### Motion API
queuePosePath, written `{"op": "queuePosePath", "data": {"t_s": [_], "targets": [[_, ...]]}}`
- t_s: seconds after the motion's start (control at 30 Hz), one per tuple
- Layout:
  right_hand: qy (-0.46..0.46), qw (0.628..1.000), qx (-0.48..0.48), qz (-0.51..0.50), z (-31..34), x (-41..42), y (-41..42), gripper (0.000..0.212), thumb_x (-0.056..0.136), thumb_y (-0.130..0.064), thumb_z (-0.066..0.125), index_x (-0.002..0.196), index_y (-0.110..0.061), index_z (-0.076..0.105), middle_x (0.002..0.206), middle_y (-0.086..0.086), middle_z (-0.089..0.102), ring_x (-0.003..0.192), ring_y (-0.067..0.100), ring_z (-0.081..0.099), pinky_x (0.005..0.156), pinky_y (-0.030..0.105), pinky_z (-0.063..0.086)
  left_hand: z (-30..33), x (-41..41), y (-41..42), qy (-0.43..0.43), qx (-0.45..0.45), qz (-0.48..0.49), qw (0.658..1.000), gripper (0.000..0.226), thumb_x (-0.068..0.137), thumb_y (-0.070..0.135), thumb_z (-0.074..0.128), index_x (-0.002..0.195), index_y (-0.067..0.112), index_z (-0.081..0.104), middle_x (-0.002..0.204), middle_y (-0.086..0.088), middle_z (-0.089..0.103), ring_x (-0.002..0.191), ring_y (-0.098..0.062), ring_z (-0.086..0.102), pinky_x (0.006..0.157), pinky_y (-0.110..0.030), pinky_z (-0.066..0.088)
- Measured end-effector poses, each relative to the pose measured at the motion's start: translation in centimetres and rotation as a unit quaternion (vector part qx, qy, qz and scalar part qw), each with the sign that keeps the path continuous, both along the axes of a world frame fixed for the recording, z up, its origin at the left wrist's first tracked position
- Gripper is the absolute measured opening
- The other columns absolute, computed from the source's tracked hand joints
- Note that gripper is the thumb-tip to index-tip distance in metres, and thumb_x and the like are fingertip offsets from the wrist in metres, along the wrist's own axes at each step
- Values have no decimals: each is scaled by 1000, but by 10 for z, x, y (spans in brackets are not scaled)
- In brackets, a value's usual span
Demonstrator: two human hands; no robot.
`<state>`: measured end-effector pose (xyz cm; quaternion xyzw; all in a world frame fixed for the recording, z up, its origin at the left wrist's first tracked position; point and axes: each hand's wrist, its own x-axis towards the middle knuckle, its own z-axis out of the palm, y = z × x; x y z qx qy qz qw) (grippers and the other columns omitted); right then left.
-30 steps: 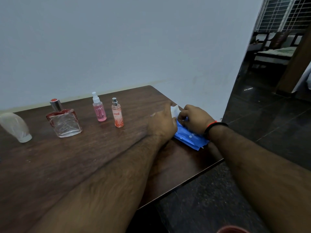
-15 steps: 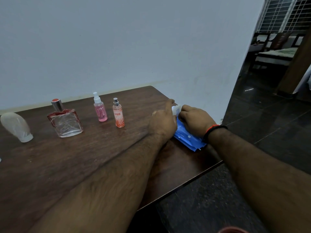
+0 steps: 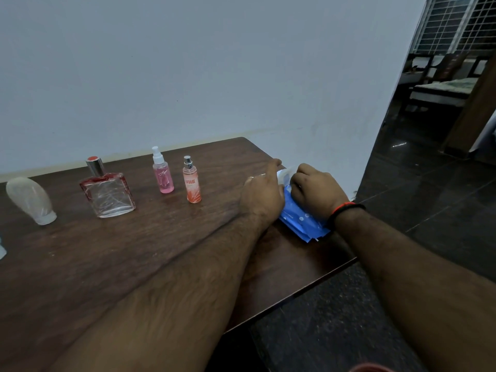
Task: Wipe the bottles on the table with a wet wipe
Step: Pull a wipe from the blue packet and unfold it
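At table's right edge | both hands (image 3: 291, 190) on blue wipe pack (image 3: 302, 220), seemingly pinching white wipe (image 3: 284, 175) | bottles (image 3: 190, 181) well apart

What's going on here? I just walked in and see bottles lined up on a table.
A person is working at a blue wet-wipe pack near the table's right edge. The left hand steadies it while the right hand pinches a white wipe at the opening. The square perfume bottle, pink spray bottle, orange spray bottle and frosted bottle stand untouched.
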<state>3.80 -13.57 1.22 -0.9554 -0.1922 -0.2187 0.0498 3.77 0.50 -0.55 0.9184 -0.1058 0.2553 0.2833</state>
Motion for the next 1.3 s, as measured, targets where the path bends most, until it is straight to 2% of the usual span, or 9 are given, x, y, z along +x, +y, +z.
{"op": "queuePosePath", "data": {"t_s": [0.17,0.27,0.43,0.53,0.63,0.77,0.9,1.07,1.3], "targets": [[18,999,24,21,1,1,-1,25,98,-18,46,95,-3,66,100,12,56,79,34,57,70,42,46,2,0,2,9,-2,8,1000,52,92,22,55,142,24,40,101,-14,70,91,-36,63,72,-35,42],[79,996,20,35,3,7,-6,22,96,-17,50,92,-8,70,97,10,58,86,31,57,74,39,45,2,0,3,8,7,8,1000,53,92,22,55,143,23,38,103,-14,70,94,-35,63,75,-35,43],[159,986,49,21,4,13,-13,18,92,-19,60,104,-18,74,97,3,54,92,20,53,83,28,41,2,1,4,9,4,12,1000,52,93,21,54,142,23,39,103,-13,71,96,-35,62,73,-35,41],[171,984,48,12,8,14,-9,19,92,-22,58,97,-16,76,98,4,54,94,22,54,82,31,43,4,0,4,-4,-4,3,1000,49,92,20,55,139,23,43,99,-13,71,92,-36,63,69,-33,36],[151,988,14,6,12,14,-1,21,92,-21,55,93,-14,75,104,6,61,97,24,57,84,35,47,8,-1,3,-12,-18,-3,1000,47,91,19,57,137,23,46,96,-13,72,89,-36,64,69,-33,37],[100,994,41,9,8,13,1,18,89,-21,57,87,-18,75,105,-1,65,94,23,59,77,33,47,10,-2,6,9,-27,5,1000,46,93,23,56,138,26,44,100,-13,72,92,-35,64,73,-38,48],[56,995,79,12,-2,12,-2,18,84,-15,56,74,-23,68,92,-7,63,83,24,58,64,28,35,11,-4,8,31,-27,8,999,47,94,24,54,139,27,42,107,-14,71,97,-37,64,79,-42,53],[12,996,89,-4,-9,12,-3,17,88,-17,54,78,-20,68,90,-4,62,77,27,58,59,30,38,10,-5,6,40,-24,14,999,49,94,23,54,141,26,41,110,-14,70,102,-37,63,83,-41,51],[-20,992,127,-6,-12,8,-5,14,90,-17,53,85,-20,66,92,-5,62,77,27,59,63,34,45,5,-4,5,26,-16,15,999,49,91,26,59,138,21,44,105,-11,71,98,-33,64,75,-33,38]]}}
